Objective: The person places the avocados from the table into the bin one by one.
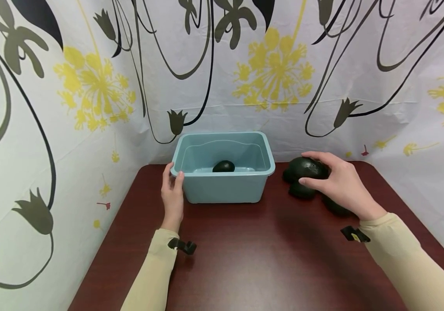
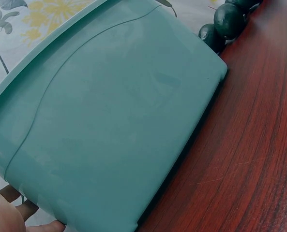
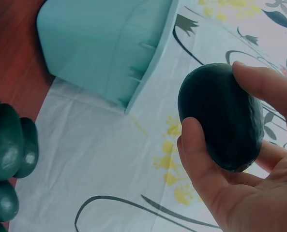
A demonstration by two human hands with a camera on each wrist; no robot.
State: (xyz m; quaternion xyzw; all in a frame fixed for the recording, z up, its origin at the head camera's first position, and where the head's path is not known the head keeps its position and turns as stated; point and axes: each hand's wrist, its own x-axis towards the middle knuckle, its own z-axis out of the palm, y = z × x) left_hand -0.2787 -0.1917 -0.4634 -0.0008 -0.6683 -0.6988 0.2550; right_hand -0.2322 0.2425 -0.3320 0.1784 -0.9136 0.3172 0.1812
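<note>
Dark green avocados lie in a small pile on the right of the table, one of them [image 1: 301, 191] partly under my right hand [image 1: 342, 185]. That hand holds another avocado [image 3: 220, 116] between thumb and fingers, raised above the pile in the right wrist view. My left hand [image 1: 173, 196] grips the front left corner of a light blue plastic bin [image 1: 225, 189], thumb on the front wall and fingers at the left side. Inside the bin rests a single avocado [image 1: 223, 166], its lower part hidden by the front wall.
The bin stands on a dark reddish wooden table [image 1: 241, 259], close to its back edge. Behind and beside the table hangs a white cloth [image 1: 214, 86] with yellow flowers and dark vines. More avocados [image 3: 3, 142] sit near the bin's right side.
</note>
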